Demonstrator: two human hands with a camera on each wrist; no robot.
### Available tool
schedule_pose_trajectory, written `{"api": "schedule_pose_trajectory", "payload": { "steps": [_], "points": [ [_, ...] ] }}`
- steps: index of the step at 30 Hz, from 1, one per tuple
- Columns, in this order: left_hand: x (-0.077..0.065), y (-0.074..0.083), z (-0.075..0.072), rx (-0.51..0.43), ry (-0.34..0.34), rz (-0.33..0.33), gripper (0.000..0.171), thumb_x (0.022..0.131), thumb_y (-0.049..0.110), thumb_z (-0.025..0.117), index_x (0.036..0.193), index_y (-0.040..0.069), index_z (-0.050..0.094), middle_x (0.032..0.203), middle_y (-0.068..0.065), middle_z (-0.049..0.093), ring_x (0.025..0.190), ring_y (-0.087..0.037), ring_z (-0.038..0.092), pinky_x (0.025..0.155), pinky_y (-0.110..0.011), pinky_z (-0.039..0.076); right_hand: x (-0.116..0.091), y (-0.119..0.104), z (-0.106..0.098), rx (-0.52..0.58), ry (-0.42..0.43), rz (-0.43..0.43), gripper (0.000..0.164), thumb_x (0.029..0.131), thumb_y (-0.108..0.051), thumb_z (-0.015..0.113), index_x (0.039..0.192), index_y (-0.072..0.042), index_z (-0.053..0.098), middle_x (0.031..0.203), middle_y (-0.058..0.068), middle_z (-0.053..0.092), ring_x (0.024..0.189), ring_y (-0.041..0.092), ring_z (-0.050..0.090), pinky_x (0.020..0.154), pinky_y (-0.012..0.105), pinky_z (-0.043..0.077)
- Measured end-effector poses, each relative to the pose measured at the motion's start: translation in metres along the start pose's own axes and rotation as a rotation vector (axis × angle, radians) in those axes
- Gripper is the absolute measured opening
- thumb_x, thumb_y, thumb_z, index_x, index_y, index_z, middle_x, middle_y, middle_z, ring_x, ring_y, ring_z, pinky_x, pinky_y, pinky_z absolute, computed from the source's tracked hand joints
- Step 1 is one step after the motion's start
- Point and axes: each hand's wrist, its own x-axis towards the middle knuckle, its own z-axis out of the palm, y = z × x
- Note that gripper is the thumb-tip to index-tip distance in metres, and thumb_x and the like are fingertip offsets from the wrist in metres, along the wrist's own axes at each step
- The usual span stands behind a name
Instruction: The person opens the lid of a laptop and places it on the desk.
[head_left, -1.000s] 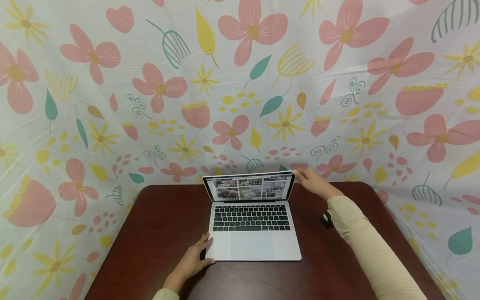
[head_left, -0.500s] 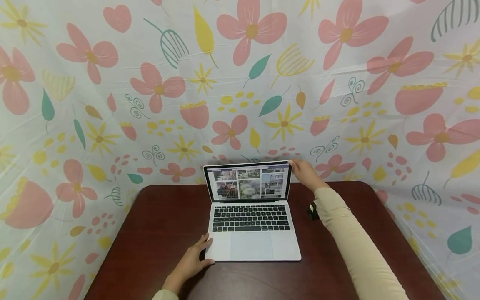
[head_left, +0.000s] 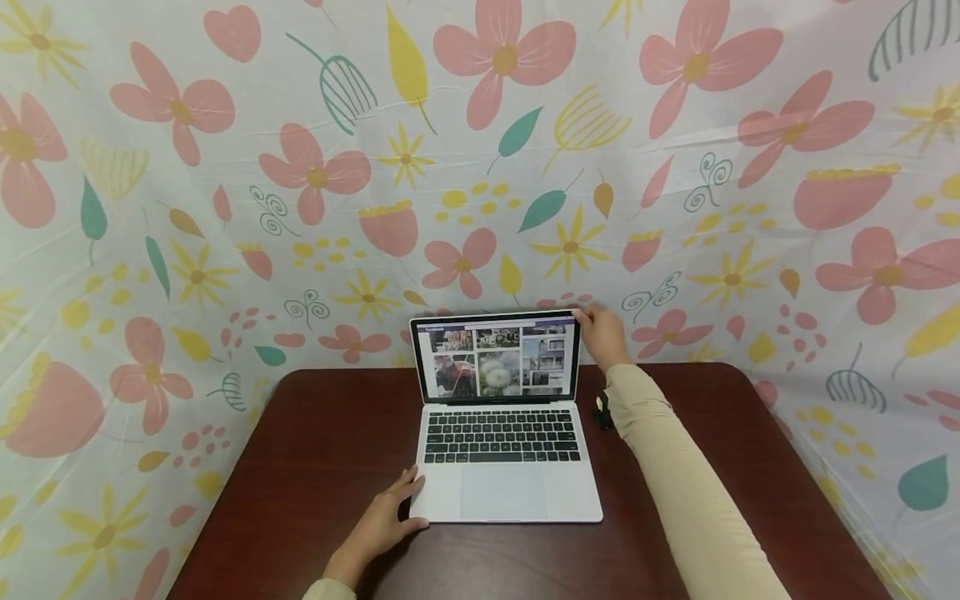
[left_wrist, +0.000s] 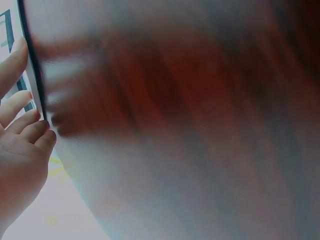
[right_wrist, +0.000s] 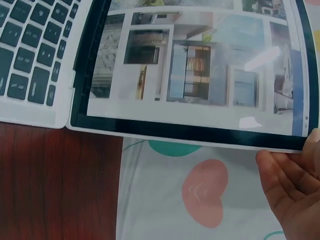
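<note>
A silver laptop (head_left: 504, 493) lies on the dark red-brown table (head_left: 337, 433), its screen (head_left: 498, 358) raised and lit with a page of photos. At the screen's top right corner, my right hand (head_left: 603, 335) pinches the lid's edge; the right wrist view shows the thumb partly cut off by the frame and the fingertips (right_wrist: 265, 157) at the lid's rim. My left hand (head_left: 381, 521) holds the base at its front left corner, thumb by the front edge and fingers along the left side. In the left wrist view, those fingers (left_wrist: 35, 131) touch the laptop's edge.
A white cloth (head_left: 480, 167) with pink, yellow and green flower prints hangs behind and around the table. The lid's top edge stands close to it. A small black item (head_left: 602, 411) shows beside the right sleeve (head_left: 675, 467).
The right hand has swung the screen further up and back, and more of the photo page shows. The right forearm has shifted left. The left hand and laptop base have stayed put.
</note>
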Motion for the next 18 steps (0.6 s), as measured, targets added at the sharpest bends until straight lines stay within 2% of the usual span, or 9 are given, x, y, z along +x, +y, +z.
{"api": "schedule_pose_trajectory", "payload": {
  "steps": [4,8,13,18],
  "points": [
    [-0.001,0.002,-0.001,-0.007,-0.003,-0.007,0.069,0.076,0.025,0.081,0.135,0.000,0.054,0.150,-0.017,0.038,0.136,-0.041,0.034,0.104,-0.055,0.036,0.001,-0.004,0.003,0.009,-0.014,0.070,0.028,0.100,-0.018,0.052,0.096,0.007,0.063,0.079,0.021,0.060,0.064,0.029,0.050,0.061,0.038,0.041],
    [-0.002,0.002,-0.003,-0.014,0.010,0.011,0.069,0.076,0.023,0.081,0.134,-0.002,0.054,0.149,-0.019,0.038,0.135,-0.042,0.035,0.104,-0.055,0.036,0.001,-0.005,0.005,0.028,-0.013,0.095,0.024,0.100,-0.015,0.052,0.098,0.007,0.062,0.083,0.023,0.060,0.066,0.029,0.050,0.062,0.038,0.041],
    [-0.003,0.002,-0.003,-0.011,0.010,0.026,0.069,0.077,0.024,0.081,0.134,-0.003,0.053,0.149,-0.020,0.038,0.135,-0.042,0.036,0.103,-0.054,0.036,-0.002,0.000,0.008,0.066,0.028,0.070,0.021,0.098,-0.011,0.055,0.096,0.008,0.063,0.082,0.023,0.061,0.065,0.030,0.052,0.060,0.039,0.042],
    [-0.004,0.003,-0.003,-0.014,0.000,0.029,0.069,0.077,0.024,0.080,0.135,-0.003,0.053,0.149,-0.020,0.038,0.135,-0.042,0.036,0.104,-0.055,0.036,-0.004,0.006,0.007,0.079,0.051,0.002,0.018,0.097,-0.009,0.057,0.090,0.007,0.062,0.074,0.021,0.059,0.061,0.030,0.051,0.058,0.039,0.041]
  ]
}}
